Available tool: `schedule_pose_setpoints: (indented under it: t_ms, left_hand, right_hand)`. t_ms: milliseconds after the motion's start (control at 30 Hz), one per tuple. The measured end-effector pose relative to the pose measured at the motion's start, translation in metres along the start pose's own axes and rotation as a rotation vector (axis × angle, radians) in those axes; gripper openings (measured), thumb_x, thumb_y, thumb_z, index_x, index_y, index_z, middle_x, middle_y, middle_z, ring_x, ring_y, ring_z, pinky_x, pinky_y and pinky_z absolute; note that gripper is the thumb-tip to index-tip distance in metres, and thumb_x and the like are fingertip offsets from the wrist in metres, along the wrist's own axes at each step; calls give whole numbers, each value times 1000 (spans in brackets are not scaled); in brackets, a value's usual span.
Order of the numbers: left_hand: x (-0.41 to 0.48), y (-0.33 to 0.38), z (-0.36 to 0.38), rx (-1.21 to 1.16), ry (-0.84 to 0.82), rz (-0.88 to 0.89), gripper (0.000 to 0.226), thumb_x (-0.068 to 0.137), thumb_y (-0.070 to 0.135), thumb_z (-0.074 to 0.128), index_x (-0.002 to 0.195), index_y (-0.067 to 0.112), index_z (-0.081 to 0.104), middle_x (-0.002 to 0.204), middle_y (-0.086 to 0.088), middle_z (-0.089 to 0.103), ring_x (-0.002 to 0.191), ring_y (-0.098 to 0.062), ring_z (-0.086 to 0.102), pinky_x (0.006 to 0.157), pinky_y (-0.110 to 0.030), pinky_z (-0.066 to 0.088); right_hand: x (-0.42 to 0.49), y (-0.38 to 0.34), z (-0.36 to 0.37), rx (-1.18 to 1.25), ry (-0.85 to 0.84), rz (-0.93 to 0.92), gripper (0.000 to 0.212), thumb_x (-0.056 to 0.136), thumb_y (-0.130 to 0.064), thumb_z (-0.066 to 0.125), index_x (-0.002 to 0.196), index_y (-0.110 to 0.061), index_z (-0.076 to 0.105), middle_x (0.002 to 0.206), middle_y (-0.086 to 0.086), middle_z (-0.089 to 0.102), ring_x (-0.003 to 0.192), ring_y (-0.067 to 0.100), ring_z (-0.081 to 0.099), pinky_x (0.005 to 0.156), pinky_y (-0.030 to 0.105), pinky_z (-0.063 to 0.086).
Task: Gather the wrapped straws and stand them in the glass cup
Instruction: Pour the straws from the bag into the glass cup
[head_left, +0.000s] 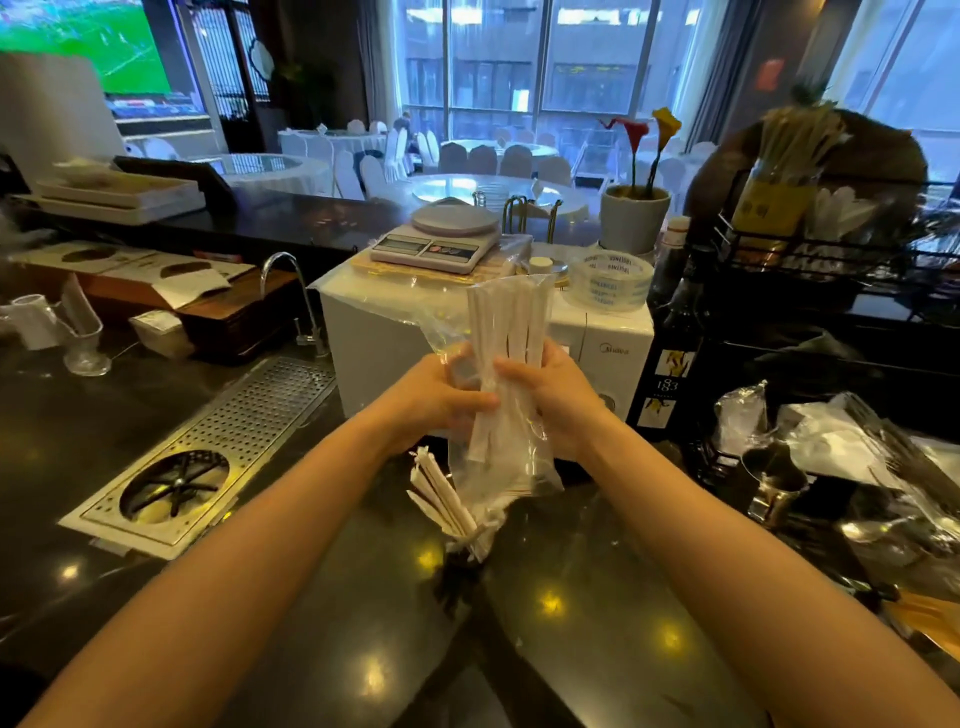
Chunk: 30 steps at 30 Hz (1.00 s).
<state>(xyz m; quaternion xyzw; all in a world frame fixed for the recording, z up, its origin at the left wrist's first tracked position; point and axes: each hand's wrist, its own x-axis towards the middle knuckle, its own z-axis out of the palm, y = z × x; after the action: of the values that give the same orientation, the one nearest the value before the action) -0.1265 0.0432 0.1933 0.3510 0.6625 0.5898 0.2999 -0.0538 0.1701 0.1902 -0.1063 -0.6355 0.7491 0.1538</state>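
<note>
Both hands hold a bundle of white paper-wrapped straws (506, 332) upright above the dark counter, partly inside a clear plastic bag (511, 467). My left hand (441, 400) grips the bundle's lower part from the left. My right hand (553, 389) grips it from the right. Below the hands, several more wrapped straws (441, 493) stand fanned out in a glass cup (465, 543) on the counter; the cup is mostly hidden by the bag and straws.
A metal drip tray with a rinser (208, 457) lies at the left. A white microwave (597, 343) with a scale (436, 244) and tape rolls (608, 283) stands behind the hands. Bottles, a metal jug (774, 483) and plastic bags crowd the right.
</note>
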Motion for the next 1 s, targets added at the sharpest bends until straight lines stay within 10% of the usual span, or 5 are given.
schedule_pose_setpoints:
  t_ms: [233, 467, 633, 767, 1000]
  left_hand:
    - [20, -27, -28, 38, -13, 20, 43, 80, 1, 61, 108, 32, 52, 97, 4, 69, 85, -6, 69, 68, -19, 57]
    - [25, -51, -33, 49, -49, 1, 48, 81, 0, 60, 116, 29, 48, 102, 1, 66, 96, -11, 65, 83, -30, 56]
    - [23, -66, -31, 64, -63, -10, 52, 82, -3, 58, 120, 30, 46, 96, 7, 66, 82, 2, 67, 67, -13, 55]
    - [21, -64, -32, 80, -60, -8, 50, 83, -1, 57, 112, 38, 48, 103, 10, 62, 91, -1, 62, 69, -12, 55]
    - [17, -57, -35, 108, -32, -61, 35, 89, 9, 52, 120, 23, 54, 122, -4, 60, 110, -20, 59, 93, -36, 51]
  right_hand:
    - [20, 21, 9, -38, -19, -6, 33, 88, -5, 52, 117, -21, 47, 118, 12, 57, 112, 32, 56, 96, 52, 47]
    - [22, 49, 3, -68, -6, -15, 31, 86, -6, 55, 99, -34, 50, 103, 1, 60, 101, 21, 59, 94, 47, 48]
    - [19, 58, -3, -139, -36, -45, 38, 85, -7, 57, 102, -40, 54, 107, -2, 58, 103, 20, 59, 78, 29, 55]
    - [17, 58, -7, -226, -30, -36, 39, 84, -12, 60, 106, -44, 52, 111, -2, 59, 112, 22, 55, 97, 39, 45]
    - [11, 57, -7, -253, -42, -17, 32, 87, -15, 57, 103, -43, 54, 116, 1, 60, 115, 24, 54, 104, 44, 40]
